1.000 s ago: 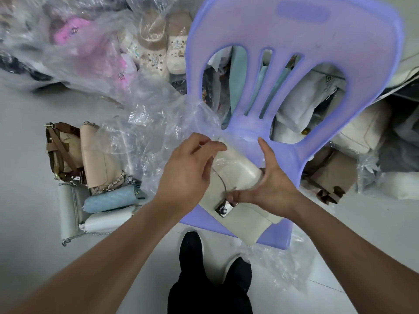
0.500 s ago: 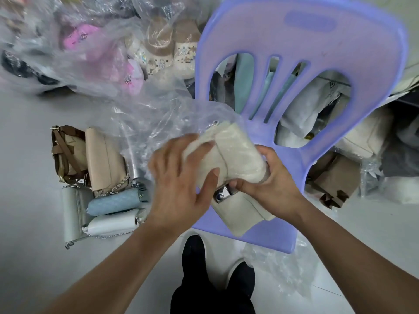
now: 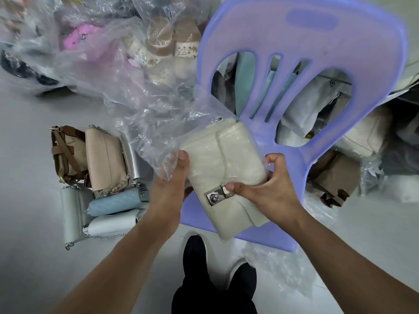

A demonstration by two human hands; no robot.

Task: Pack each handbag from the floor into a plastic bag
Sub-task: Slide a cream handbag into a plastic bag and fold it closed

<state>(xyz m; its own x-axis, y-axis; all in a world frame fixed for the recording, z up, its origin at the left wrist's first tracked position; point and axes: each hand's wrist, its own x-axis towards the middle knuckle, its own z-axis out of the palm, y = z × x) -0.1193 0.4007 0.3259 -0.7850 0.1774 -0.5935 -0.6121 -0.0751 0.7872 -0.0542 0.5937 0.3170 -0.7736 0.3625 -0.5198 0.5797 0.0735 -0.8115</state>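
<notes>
- Left grip (image 3: 172, 177) pinches the mouth edge of the plastic bag (image 3: 158, 123) against the left side of the cream handbag (image 3: 224, 159). Right grip (image 3: 267, 184) holds the handbag's right side, with the thumb beside the metal clasp (image 3: 217, 197).
- The handbag sits over the seat of the purple chair (image 3: 340, 53); I cannot tell whether it rests on the seat. Its upper half is under the film, while the clasp and lower flap are bare.
- By my reading this one is roughly half packed and has to slide in the rest of the way.
- On the floor left of the chair, a tight cluster of unwrapped handbags (image 3: 106, 159) waits, so most of the job looks undone.
- Right of the chair lies a brown handbag in plastic (image 3: 335, 177), and more wrapped goods lie behind the chair back. These are probably finished pieces.
- The chair back rises close beyond the handbag, so there is little room to push that way. The slack of the plastic bag billows to the upper left of the chair, where there is more space.
- The handbag's lower corner overhangs the front edge of the seat.
- Loose plastic (image 3: 278, 264) lies on the floor in front of the chair, beside the person's shoes (image 3: 195, 250). It could be slippery underfoot.
</notes>
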